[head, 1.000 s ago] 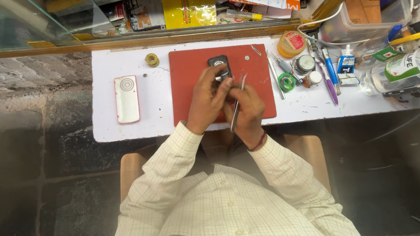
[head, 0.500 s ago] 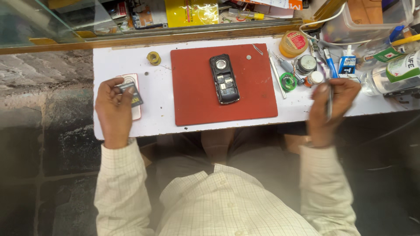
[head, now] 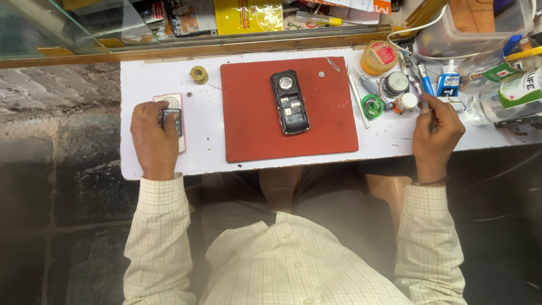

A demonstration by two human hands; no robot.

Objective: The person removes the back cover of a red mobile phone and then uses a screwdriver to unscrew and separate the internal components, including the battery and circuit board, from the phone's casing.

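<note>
Hands are spread wide over a white desk (head: 254, 166), one at each end of it. Left hand (head: 153, 138) lies palm down at the desk's left side, its fingers (head: 167, 116) curled on a small dark piece that sits on top of a white and pink phone cover (head: 172, 103); the grip is closed on that dark piece, though what kind of piece it is cannot be told. The cover lies flat with its long axis running away from the person, directly under the left fingertips. Right hand (head: 436, 135) is at the desk's right side, closed around a thin tool (head: 424, 103) whose tip pointing away from the person into a cluster of small things: a green tape roll (head: 372, 105), a round tin (head: 394, 83), a small white bottle (head: 405, 101) and a blue pen (head: 424, 79). Between the hands lies a red mat (head: 254, 124), and on it an opened dark phone (head: 289, 101), back upward, long axis running away from the person with a slight tilt, untouched by either hand. The phone sits well apart from both hands and roughly midway, to the right of the left hand and to the left of the right hand. A small yellow solder spool (head: 198, 74) stands near the cover, beyond the left hand. A yellow round tub (head: 379, 56) stands beyond the mat's far right corner.
</note>
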